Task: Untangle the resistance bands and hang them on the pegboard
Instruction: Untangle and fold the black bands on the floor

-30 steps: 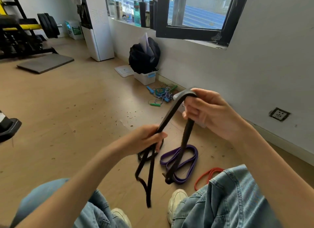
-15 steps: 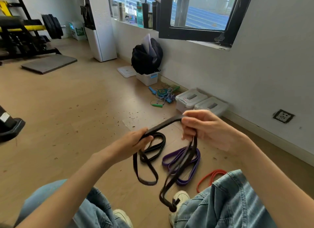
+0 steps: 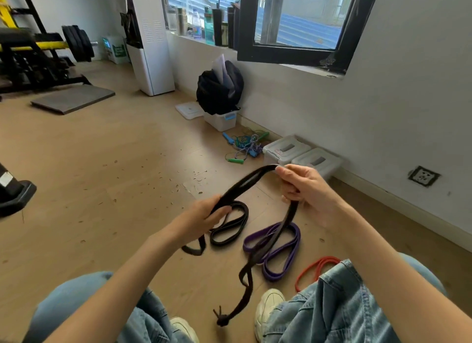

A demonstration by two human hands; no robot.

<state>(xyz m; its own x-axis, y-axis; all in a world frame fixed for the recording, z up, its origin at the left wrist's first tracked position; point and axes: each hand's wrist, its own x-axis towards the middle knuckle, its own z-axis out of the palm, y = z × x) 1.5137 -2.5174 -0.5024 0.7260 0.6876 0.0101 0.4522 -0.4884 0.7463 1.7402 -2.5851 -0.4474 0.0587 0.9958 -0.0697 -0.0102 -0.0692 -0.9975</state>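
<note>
A long black resistance band [image 3: 249, 183] stretches between both hands above the wooden floor. My left hand [image 3: 204, 215] grips its lower left part, and a short loop hangs below that hand. My right hand [image 3: 304, 187] pinches the band's top fold, and from there a long tail drops down to a knotted end [image 3: 222, 319] near my shoe. On the floor lie another black band [image 3: 229, 227], a purple band [image 3: 278, 250] and a red band [image 3: 316, 268] by my right knee. No pegboard is in view.
Two white lidded boxes [image 3: 301, 151] and tangled skipping ropes [image 3: 245, 146] sit by the wall. A black backpack [image 3: 219, 90] rests on a white bin. Gym equipment [image 3: 38, 56] stands far left, and a dark object [image 3: 15, 192] juts in at the left edge.
Both hands have dropped lower with the black band. The loop under my left hand has become shorter, while the tail below my right hand hangs longer, its knotted end near my shoe.
</note>
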